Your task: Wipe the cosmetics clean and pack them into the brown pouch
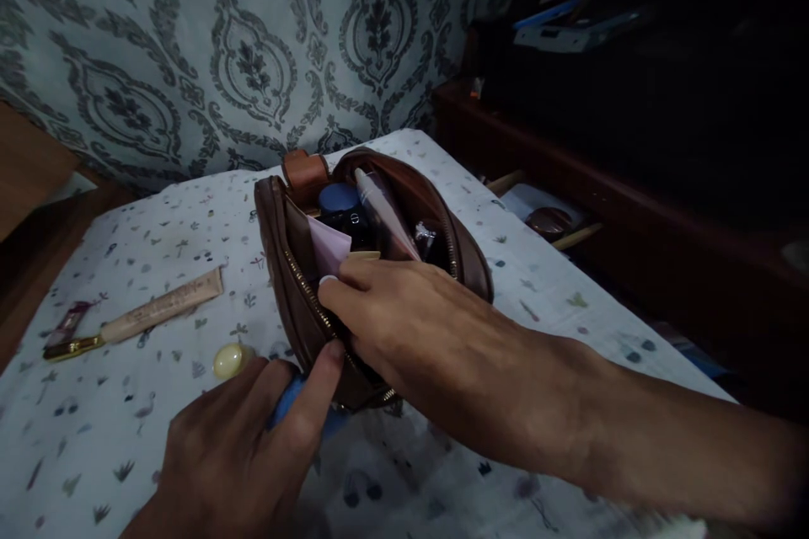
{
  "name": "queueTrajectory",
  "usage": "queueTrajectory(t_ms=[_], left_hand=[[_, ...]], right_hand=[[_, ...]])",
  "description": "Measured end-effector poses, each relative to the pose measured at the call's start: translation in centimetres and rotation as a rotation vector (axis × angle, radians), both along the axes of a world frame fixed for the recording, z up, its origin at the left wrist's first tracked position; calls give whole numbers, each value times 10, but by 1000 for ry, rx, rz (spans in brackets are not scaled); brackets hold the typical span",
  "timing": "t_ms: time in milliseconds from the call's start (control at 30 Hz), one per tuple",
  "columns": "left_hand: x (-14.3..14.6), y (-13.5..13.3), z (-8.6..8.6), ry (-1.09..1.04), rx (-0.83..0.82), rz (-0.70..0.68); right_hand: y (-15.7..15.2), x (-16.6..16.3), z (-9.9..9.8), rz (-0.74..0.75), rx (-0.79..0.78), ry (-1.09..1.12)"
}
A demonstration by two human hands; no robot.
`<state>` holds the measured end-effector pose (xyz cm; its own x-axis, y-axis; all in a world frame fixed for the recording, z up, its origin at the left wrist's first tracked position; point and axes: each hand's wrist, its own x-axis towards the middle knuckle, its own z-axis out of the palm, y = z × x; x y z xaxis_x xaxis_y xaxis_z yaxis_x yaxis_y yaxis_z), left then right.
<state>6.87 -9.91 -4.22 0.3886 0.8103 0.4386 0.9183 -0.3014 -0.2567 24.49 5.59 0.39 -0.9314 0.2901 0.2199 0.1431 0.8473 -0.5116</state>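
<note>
A brown zip cosmetic bag point(278, 244) lies unzipped on a patterned white cloth. My right hand point(410, 312) reaches into it, fingers curled down and their tips hidden, so what they grip does not show. Near those fingers are a pink card-like piece point(329, 244), a jar with a blue lid point(340, 198), a pale tube point(383, 206) and a small shiny packet point(425, 236). At the bag's near edge, my left hand point(253, 429) is closed, one finger pressed against the zipped rim. Something blue point(289, 400), partly hidden, shows between its fingers.
Left of the bag lie a beige tube point(164, 303) with a gold cap, a small dark red wrapper point(72, 320) and a round pale-yellow item point(227, 360). Patterned wallpaper point(253, 59) rises behind. Dark wooden furniture point(537, 160) borders the right side, with a pair of sunglasses point(549, 221) beside it.
</note>
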Motion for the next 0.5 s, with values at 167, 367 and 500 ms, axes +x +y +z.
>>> queueTrajectory(t_ms=[167, 367, 500], left_hand=[[0, 2, 1, 5, 28, 1], [-3, -1, -2, 28, -1, 1], [-9, -11, -6, 8, -10, -5]], right_hand=[[0, -1, 2, -29, -14, -39], [-5, 16, 12, -99, -52, 72], [-4, 51, -13, -171, -125, 293]])
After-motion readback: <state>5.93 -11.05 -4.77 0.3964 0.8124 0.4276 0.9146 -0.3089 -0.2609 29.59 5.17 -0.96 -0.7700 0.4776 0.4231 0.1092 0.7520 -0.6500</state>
